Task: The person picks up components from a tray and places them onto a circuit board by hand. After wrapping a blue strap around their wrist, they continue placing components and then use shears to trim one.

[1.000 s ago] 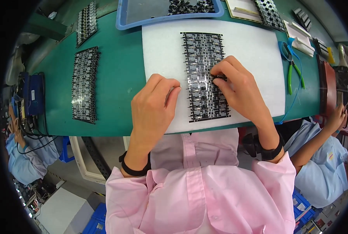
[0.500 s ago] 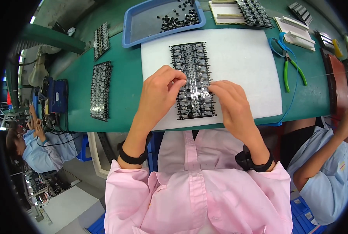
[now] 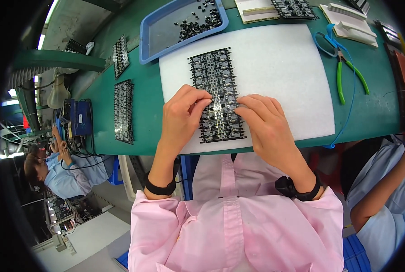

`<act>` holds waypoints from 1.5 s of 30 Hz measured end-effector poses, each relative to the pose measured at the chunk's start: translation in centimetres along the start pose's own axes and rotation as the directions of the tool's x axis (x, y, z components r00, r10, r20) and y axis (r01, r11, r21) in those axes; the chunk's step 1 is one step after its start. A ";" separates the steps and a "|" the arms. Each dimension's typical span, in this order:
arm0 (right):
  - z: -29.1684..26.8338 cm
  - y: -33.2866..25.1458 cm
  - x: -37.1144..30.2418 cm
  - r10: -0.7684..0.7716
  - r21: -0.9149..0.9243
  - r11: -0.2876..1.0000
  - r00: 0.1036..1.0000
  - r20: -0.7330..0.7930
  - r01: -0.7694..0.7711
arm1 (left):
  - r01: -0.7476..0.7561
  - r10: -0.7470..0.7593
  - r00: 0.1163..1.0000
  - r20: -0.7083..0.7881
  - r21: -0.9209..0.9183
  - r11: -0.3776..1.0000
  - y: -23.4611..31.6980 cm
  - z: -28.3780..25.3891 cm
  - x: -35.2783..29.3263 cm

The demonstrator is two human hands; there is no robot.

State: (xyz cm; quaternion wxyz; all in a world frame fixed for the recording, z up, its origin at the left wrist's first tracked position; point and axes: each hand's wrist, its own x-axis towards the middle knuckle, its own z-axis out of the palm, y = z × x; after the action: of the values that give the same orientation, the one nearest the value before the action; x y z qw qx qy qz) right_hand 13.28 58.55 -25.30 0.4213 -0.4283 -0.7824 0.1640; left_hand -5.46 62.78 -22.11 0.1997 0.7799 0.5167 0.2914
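A long panel of small black-and-silver circuit boards (image 3: 218, 77) lies slightly tilted on a white foam sheet (image 3: 279, 59). My left hand (image 3: 180, 115) is over its left edge, thumb and forefinger pinched together; whatever is between the tips is too small to make out. From the other side, my right hand (image 3: 268, 127) holds the panel's right edge with bent fingers, their tips touching it around mid-length. The remaining fingers of that hand curl beneath the palm, partly hidden.
Behind the foam stands a blue tray (image 3: 149, 45) of small black parts (image 3: 200, 27). Stacked panels (image 3: 123, 111) lie on the left. At right are green-handled cutters (image 3: 341, 81), a blue cord (image 3: 351, 109) and white holders (image 3: 347, 25). People in blue sit at either side.
The whole view has shifted and turned slightly. Both hands stay at the panel's edges, and the right fingers look more bent. The left hand keeps its pinch.
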 end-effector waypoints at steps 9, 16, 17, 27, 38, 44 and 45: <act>-0.4 0.8 0.1 0.036 0.042 0.998 0.999 0.002 -0.036 | -0.007 0.008 1.000 -0.023 0.026 1.000 0.2 0.8 0.7; -0.2 1.9 0.2 0.021 0.036 0.999 1.000 -0.018 -0.020 | -0.034 0.033 0.999 0.009 0.053 0.998 0.0 1.3 1.4; -0.2 2.1 0.2 0.010 0.025 1.000 1.000 -0.023 -0.010 | -0.031 0.031 0.999 0.006 0.059 0.998 0.0 1.4 1.5; -0.4 3.4 0.6 0.034 0.057 0.998 0.999 -0.022 -0.033 | -0.060 0.060 0.998 0.003 0.085 0.995 -0.5 2.3 2.5; -0.3 4.1 0.9 0.060 0.110 0.992 0.998 0.001 -0.060 | -0.066 0.064 0.998 0.027 0.094 0.993 -0.9 2.7 3.1; -0.2 4.4 1.0 0.066 0.105 0.992 0.998 0.014 -0.067 | -0.122 0.118 0.992 0.034 0.161 0.979 -0.8 2.8 3.4; -0.2 4.4 1.0 0.067 0.103 0.992 0.998 0.015 -0.068 | -0.119 0.111 0.992 0.053 0.183 0.976 -0.6 2.7 3.5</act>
State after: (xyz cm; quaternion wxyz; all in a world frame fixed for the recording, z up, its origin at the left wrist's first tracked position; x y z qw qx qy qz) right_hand 15.47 61.93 -27.39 0.4328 -0.4310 -0.7603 0.2210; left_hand -3.01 66.25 -23.63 0.1197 0.8298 0.4912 0.2362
